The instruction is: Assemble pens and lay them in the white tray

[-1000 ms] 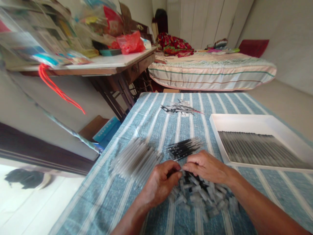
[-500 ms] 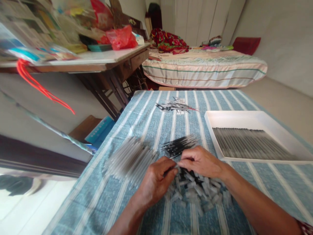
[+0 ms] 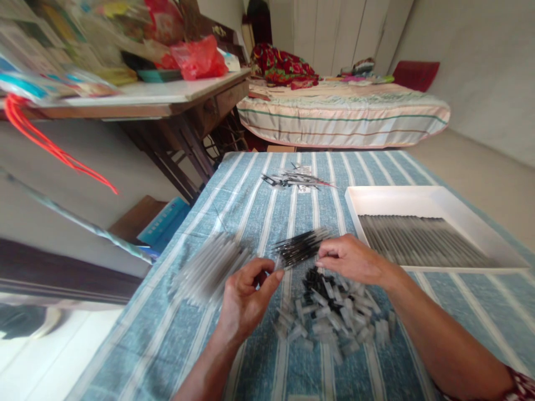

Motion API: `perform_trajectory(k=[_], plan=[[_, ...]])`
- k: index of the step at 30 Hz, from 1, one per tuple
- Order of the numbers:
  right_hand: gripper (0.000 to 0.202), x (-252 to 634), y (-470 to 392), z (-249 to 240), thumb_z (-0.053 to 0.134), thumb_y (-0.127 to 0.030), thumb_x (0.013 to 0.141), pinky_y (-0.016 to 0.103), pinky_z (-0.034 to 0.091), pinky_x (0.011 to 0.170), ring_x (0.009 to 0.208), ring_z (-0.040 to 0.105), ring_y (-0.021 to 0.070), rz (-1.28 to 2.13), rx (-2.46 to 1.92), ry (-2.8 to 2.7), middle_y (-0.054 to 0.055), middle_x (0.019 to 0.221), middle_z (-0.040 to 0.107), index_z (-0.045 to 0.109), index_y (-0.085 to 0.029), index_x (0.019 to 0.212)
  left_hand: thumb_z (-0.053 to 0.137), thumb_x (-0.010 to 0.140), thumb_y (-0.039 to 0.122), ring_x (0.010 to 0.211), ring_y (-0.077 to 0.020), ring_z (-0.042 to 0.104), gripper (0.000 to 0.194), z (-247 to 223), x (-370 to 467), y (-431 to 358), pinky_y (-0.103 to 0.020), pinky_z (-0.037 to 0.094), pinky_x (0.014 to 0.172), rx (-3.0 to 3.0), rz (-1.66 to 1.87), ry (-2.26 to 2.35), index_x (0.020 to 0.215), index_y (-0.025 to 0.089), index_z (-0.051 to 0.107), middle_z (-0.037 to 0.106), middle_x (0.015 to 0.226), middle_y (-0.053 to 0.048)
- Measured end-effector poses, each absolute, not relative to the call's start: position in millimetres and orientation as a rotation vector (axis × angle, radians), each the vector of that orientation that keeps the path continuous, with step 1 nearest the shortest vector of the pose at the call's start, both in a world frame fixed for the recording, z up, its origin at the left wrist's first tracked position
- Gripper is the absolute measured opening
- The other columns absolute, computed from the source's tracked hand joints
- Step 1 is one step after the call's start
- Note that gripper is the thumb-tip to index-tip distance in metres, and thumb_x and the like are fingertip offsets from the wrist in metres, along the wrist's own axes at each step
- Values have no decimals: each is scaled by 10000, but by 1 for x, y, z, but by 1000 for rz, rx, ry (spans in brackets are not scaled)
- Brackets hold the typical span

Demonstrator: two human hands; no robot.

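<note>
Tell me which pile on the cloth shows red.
The scattered far pile: a red piece sticks out at its right. The black bundle, grey tubes and short pieces show none.

I'm standing in a home, evidently a bedroom: there's a wide bed [image 3: 343,118], a rumpled red floral blanket [image 3: 282,64] and a cluttered desk [image 3: 175,94].
</note>
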State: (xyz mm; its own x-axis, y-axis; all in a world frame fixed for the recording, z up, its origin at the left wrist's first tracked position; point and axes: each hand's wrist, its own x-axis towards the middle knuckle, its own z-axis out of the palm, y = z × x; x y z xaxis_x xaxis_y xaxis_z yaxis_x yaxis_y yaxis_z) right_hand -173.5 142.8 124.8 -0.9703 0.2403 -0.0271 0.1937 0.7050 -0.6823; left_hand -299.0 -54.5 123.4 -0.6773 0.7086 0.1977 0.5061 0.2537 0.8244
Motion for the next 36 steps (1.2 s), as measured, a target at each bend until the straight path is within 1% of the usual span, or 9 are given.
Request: perform_trajectory(k=[3,6,8,12,16,19,28,31,36], plan=[[123,-172,145,123,610,-253,736,207,248,495,514,441,90,1047,-385,-3021,-36,536,519,653,-163,664,654,733,344,447,-84,396,175,123,-302,-55,-204,298,422,941,1493,2223,684,179,625,506,496,45],[74,-171,141,125,657,-242,679,218,226,490,506,437,97,924,-371,-3175,-26,532,542,669,-181,639,652,733,350,458,-82,433,186,121,-303,-54,-189,323,410,769,1631,2075,727,169,614,604,572,19],[111,-171,137,127,689,-281,652,226,215,484,498,438,107,801,-402,-3250,-11,526,556,667,-186,599,664,728,331,449,-73,436,178,121,-303,-53,-180,340,409,687,1709,2011,754,164,606,643,614,9],[202,-174,128,128,723,-364,616,236,197,466,484,468,130,627,-457,-3325,19,515,570,658,-185,547,684,713,296,417,-53,423,169,122,-302,-53,-166,340,398,603,1807,1935,761,157,600,648,611,15],[114,-175,125,126,710,-283,608,240,192,467,516,499,148,607,-390,-3374,29,546,589,664,-184,577,693,699,287,416,-56,446,171,124,-301,-52,-165,344,393,572,1825,1879,751,151,605,649,605,9],[74,-173,127,126,688,-228,602,233,192,468,513,466,126,705,-346,-3326,2,532,557,636,-182,575,695,693,276,403,-52,453,170,124,-301,-52,-164,344,389,538,1847,1847,750,146,602,655,608,3],[37,-171,113,127,548,-164,682,186,281,474,518,416,77,1305,-219,-2890,-61,567,494,516,-180,688,679,723,259,431,-48,504,158,126,-304,-53,-153,348,406,394,2043,1569,742,152,565,675,668,-5],[52,-174,103,123,545,-162,700,183,292,474,510,411,74,1420,-193,-2814,-71,558,483,506,-186,726,695,701,255,439,-48,515,183,128,-304,-53,-153,359,419,330,2089,1514,768,156,556,674,683,-3],[114,-178,91,122,615,-220,711,193,344,529,553,467,88,1535,-174,-2669,-60,585,510,507,-188,718,701,688,253,448,-58,539,195,130,-303,-53,-160,370,427,325,2103,1477,761,156,549,672,687,-5]])
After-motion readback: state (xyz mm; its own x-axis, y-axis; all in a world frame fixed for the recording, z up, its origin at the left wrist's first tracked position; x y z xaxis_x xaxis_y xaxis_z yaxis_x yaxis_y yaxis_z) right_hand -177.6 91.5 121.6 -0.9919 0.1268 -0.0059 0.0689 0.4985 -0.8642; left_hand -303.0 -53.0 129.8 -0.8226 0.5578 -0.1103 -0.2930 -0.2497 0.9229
